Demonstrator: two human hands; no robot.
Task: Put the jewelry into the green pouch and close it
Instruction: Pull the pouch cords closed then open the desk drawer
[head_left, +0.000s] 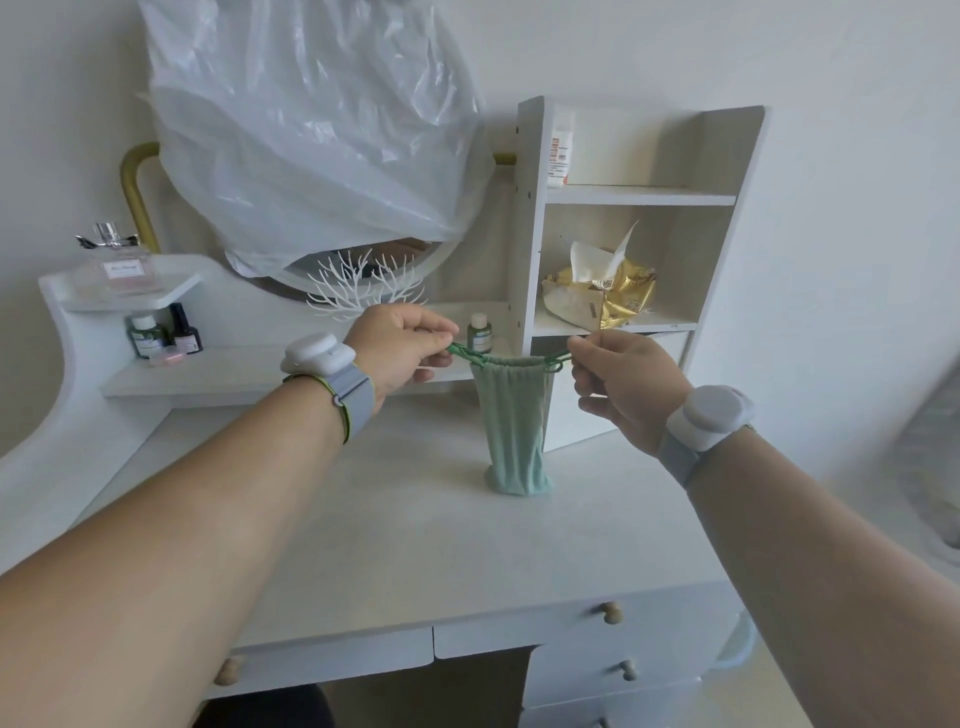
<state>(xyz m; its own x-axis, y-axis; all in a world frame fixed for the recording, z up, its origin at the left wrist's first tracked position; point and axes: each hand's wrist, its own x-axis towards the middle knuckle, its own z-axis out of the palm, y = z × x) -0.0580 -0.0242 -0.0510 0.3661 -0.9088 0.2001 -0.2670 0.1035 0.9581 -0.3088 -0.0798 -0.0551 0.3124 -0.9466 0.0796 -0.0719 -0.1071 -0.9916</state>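
Left hand (402, 345) and right hand (618, 379) each pinch a green drawstring (467, 356), holding the green pouch (514, 431) upright on the desk (415, 519). We judge jewelry probably inside, unseen; mouth gathered, closing nearly done.

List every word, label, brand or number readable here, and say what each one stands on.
No text here is legible.
Clear pink perfume bottle: white label, script too blurred.
White box with red-orange print on the top shelf: too small.
Crinkled gold tissue pack: dark marks, unreadable.
Small dark green bottle behind the left hand: pale label, blurred.
Dark bottles on the left shelf: labels too small.
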